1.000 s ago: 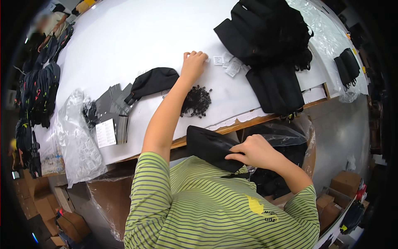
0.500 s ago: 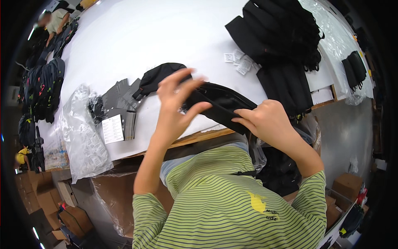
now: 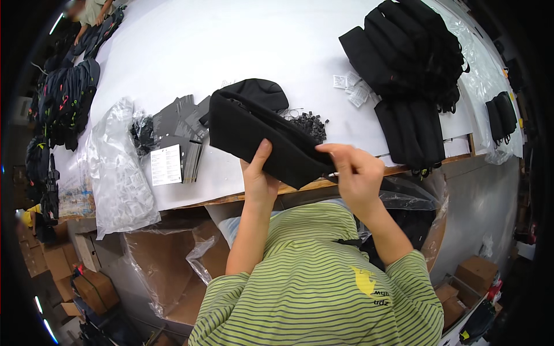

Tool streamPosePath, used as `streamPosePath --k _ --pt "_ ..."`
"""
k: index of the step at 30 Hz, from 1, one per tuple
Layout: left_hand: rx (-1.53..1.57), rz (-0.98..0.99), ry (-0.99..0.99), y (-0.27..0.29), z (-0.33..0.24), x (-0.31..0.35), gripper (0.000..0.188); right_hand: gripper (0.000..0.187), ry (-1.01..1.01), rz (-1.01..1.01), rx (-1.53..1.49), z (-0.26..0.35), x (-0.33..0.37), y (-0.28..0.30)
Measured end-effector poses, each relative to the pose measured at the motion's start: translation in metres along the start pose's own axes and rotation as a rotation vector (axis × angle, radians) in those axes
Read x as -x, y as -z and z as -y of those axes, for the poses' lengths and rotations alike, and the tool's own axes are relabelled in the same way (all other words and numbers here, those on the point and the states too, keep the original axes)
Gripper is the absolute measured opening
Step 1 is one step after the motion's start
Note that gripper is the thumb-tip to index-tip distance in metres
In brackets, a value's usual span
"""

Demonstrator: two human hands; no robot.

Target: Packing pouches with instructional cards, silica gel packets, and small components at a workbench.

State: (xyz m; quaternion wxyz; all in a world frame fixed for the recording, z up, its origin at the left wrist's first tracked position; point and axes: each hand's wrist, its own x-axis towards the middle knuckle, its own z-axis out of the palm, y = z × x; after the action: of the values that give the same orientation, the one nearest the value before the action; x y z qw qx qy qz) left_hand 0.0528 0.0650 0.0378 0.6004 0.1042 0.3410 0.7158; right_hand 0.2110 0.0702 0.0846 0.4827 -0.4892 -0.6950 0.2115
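A long black zippered pouch [image 3: 259,144] is held up over the table's near edge, slanting down to the right, its zipper side facing up. My left hand [image 3: 261,179] grips its lower side, thumb on the front and the fingers hidden behind. At the right end my right hand [image 3: 359,176] pinches the pouch's corner, where a small shiny bit shows by the fingers. Just behind lies another black fabric piece [image 3: 262,92], partly covered by the pouch. Small black plastic pieces [image 3: 311,124] are heaped beyond it.
Grey hang tags [image 3: 179,118] and a white printed card [image 3: 166,165] lie left, beside a clear plastic bag [image 3: 124,190]. White labels [image 3: 353,86] sit near a pile of black pouches [image 3: 398,52] at right. Below the edge stands a plastic-lined carton [image 3: 173,254]. A person [image 3: 95,11] works far left.
My left hand has come down from above the pouch and now grips its lower side. The pouch has turned and shifted left, uncovering the small black pieces. My right hand remains at its right end.
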Motion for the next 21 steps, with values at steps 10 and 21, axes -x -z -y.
streamPosePath --k 10,21 --pt "-0.135 0.13 0.128 0.01 -0.005 0.01 0.055 0.018 -0.306 0.099 -0.422 -0.02 0.005 0.015" --pt "-0.348 0.332 0.272 0.016 0.001 0.02 0.043 0.022 0.01 0.1 -0.167 -0.009 -0.021 0.003"
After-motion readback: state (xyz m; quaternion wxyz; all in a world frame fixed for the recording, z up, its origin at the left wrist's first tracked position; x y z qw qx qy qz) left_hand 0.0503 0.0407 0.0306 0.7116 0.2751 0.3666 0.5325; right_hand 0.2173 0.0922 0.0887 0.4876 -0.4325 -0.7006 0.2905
